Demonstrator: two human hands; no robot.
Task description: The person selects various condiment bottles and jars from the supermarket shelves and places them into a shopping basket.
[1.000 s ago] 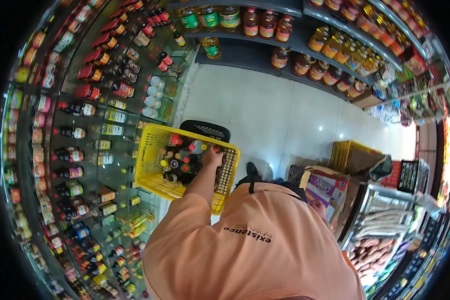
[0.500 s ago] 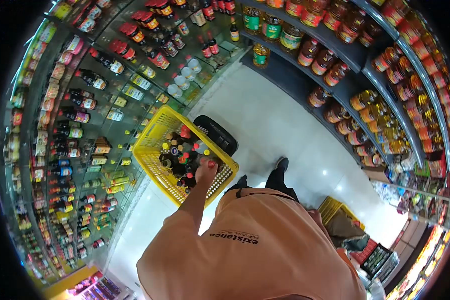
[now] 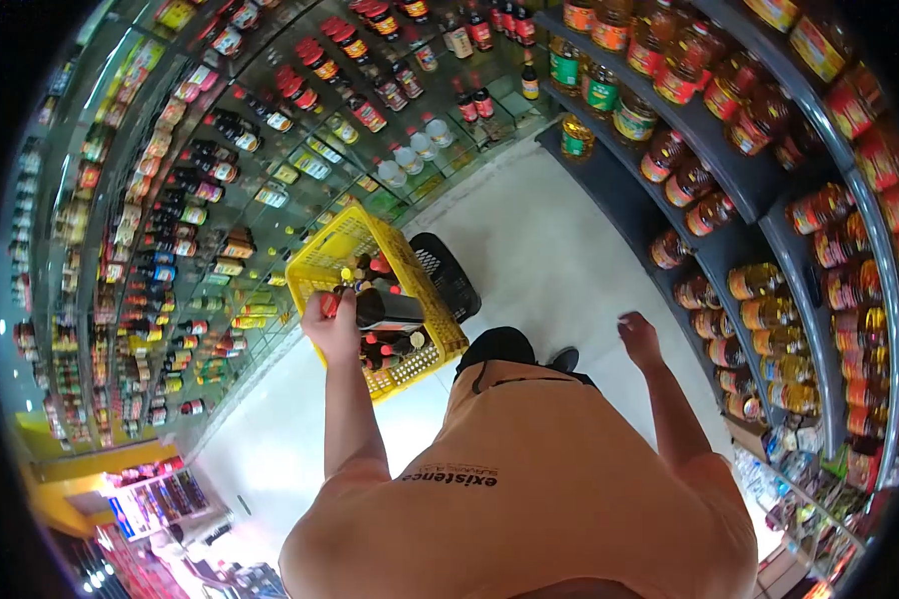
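Note:
My left hand [image 3: 332,324] is closed around the neck end of a dark bottle [image 3: 390,309], with a bit of red showing at the fingers. The bottle lies sideways over the yellow plastic shopping basket [image 3: 433,299], its base pointing right. Below it in the basket are several more bottles [image 3: 385,349] with dark bodies and coloured caps, partly covered by the held one. Out to the right, my right hand [image 3: 637,339] hangs over the floor with loosely bent fingers and nothing in it.
Glass shelves [image 3: 260,185] of sauce bottles and jars curve along the left. Dark shelves [image 3: 659,120] with large cooking-oil bottles [image 3: 709,212] stand on the right. A black basket [image 3: 454,285] sits on the floor just behind the yellow one.
My left hand has moved left and come up from inside the basket with a dark bottle. My right arm has swung out into view on the right. The view has turned somewhat.

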